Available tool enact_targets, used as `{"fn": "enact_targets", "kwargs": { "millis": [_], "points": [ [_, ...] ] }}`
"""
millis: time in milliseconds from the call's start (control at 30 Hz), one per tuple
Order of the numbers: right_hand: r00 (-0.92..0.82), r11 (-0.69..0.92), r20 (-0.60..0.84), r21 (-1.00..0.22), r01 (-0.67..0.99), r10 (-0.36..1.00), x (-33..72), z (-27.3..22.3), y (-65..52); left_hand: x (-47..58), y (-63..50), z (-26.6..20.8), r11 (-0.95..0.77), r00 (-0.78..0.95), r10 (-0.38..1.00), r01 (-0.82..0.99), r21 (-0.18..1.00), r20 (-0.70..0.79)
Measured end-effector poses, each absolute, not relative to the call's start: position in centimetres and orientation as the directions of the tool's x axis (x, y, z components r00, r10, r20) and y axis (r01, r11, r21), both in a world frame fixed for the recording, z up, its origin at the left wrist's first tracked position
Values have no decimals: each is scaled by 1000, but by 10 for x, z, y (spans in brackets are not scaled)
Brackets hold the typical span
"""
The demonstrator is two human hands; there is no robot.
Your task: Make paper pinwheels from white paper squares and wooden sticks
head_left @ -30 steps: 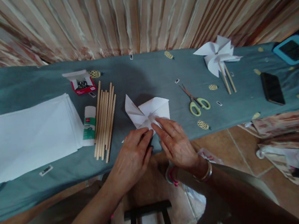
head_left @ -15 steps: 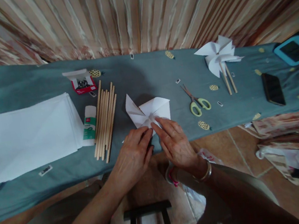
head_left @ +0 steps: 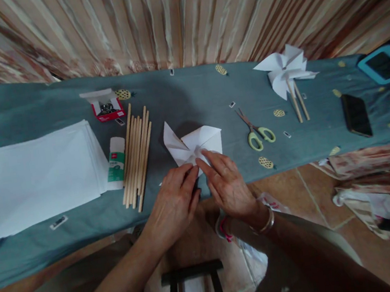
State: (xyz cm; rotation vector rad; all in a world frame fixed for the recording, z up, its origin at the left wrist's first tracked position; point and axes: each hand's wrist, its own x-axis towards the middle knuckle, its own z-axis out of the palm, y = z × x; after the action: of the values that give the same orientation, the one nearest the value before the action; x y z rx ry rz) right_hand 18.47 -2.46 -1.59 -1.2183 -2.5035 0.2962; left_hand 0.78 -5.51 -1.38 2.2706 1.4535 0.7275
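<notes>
A white paper pinwheel (head_left: 203,139) lies near the front edge of the cloth-covered table, its corners folded in toward the middle. My left hand (head_left: 177,189) is closed at its near left side, fingertips pressed on the folded paper. From the right, my right hand (head_left: 227,180) holds down the centre with bent fingers, its index fingertip almost touching the left hand's. The near part of the pinwheel is hidden under both hands. Left of it lie several wooden sticks (head_left: 137,156) and a glue stick (head_left: 116,163). Scissors (head_left: 256,131) with green handles lie to the right.
A stack of white paper (head_left: 40,180) covers the table's left part. Behind the sticks stands an open red box (head_left: 107,107) of small metal pieces. At the right are a pinwheel (head_left: 284,70) with two sticks, a phone (head_left: 356,115) and a blue-framed device (head_left: 385,65).
Almost nothing differs. Both hands stay on the pinwheel, with the right fingers shifted very slightly; the view has moved a touch.
</notes>
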Motion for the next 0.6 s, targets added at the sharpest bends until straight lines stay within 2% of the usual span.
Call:
{"fn": "enact_targets", "kwargs": {
  "millis": [600],
  "points": [
    [-574, 595, 162, -289, 750, 803, 176, -13, -18, 9, -54, -13, -394, 331, 919, 738, 548, 214]
  ]
}}
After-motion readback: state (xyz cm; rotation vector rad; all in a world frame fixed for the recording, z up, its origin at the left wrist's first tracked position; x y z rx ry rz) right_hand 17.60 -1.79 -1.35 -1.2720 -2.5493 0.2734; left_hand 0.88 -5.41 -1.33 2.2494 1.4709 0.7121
